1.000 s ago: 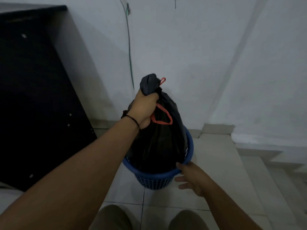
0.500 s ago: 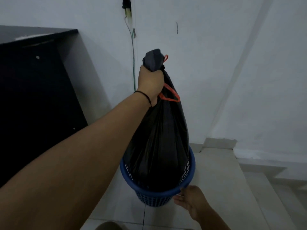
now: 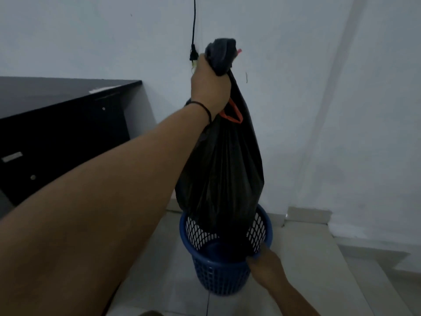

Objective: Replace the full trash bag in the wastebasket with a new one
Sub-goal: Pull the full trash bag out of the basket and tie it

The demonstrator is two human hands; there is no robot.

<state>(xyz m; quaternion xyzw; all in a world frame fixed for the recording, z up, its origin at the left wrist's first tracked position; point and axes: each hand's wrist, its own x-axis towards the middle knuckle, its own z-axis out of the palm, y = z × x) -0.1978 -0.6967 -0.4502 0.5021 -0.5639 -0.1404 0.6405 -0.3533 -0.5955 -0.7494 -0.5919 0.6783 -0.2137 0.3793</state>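
A full black trash bag [image 3: 225,169] with an orange drawstring loop hangs high in front of the wall. My left hand [image 3: 210,87] grips its gathered neck, arm stretched up. The bag's bottom still dips inside the blue mesh wastebasket [image 3: 218,277], which stands on the tiled floor. My right hand [image 3: 264,265] holds the basket's front right rim, fingers curled over the edge. No new bag is in view.
A black cabinet [image 3: 68,124] stands to the left against the white wall. A dark cable with a plug [image 3: 193,53] hangs down the wall just behind my left hand. Pale floor tiles and a step edge [image 3: 319,215] lie to the right.
My left hand has pulled the bag much higher, so most of it is out of the basket and the mesh wall shows. My right hand stays on the rim.
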